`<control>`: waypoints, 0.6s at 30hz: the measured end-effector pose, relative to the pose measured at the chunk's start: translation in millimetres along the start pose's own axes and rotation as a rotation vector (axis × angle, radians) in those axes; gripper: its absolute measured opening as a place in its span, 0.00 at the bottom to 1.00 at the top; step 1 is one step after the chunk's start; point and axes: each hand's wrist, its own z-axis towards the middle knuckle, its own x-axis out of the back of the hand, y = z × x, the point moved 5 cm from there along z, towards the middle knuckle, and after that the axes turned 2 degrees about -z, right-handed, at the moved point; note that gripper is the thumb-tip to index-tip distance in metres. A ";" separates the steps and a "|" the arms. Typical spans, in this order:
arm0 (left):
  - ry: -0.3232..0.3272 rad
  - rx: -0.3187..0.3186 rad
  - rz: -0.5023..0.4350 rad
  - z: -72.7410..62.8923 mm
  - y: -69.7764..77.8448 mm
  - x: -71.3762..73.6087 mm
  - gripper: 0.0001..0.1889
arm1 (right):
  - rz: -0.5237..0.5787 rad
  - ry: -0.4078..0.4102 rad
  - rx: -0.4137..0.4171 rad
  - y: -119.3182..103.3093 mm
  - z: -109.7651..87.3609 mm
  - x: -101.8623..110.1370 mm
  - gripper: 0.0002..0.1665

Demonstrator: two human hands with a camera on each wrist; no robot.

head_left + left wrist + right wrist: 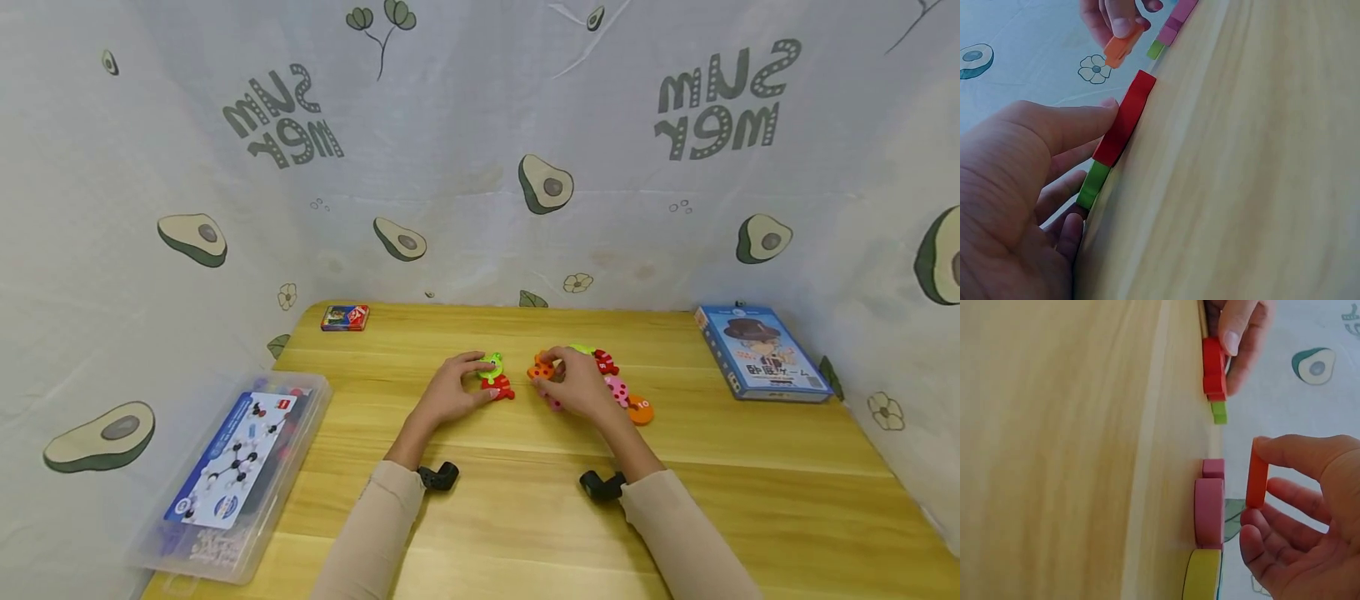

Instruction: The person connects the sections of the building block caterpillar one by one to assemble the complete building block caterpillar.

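A wooden puzzle piece with a bright green head joined to a red striped part lies flat on the table. My left hand holds it, the thumb on the red part and the fingers round the green end. My right hand pinches an orange red-dotted puzzle piece between thumb and fingertips, raised a little off the table. Below and beside that hand lie more pieces: a pink dotted one, a red striped one and an orange numbered one. The right hand partly hides this group.
On the left of the wooden table is a clear plastic case with a molecule-model label. A small card box sits at the back left. At the right lies a blue illustrated box. A printed curtain hangs behind.
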 end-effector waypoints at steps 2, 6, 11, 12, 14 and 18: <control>-0.002 -0.007 -0.005 0.2 0.2 0.6 0.25 | 0.004 -0.005 0.005 -1.7 -2.8 -1.2 0.24; -0.020 -0.008 -0.033 0.0 0.6 1.0 0.24 | -0.002 -0.018 0.027 -6.7 -8.9 -3.2 0.23; -0.040 -0.012 -0.052 -0.3 1.7 0.5 0.24 | 0.001 -0.021 0.075 -14.5 -16.4 -6.6 0.21; -0.041 -0.011 -0.052 -0.3 1.7 0.3 0.24 | 0.007 -0.025 0.081 -15.6 -17.6 -7.9 0.21; -0.042 -0.005 -0.049 -0.3 1.6 0.0 0.24 | 0.020 -0.035 0.092 -18.0 -19.3 -11.0 0.21; -0.037 0.008 -0.042 0.3 0.8 0.0 0.24 | 0.038 -0.055 0.089 -21.0 -20.4 -17.6 0.22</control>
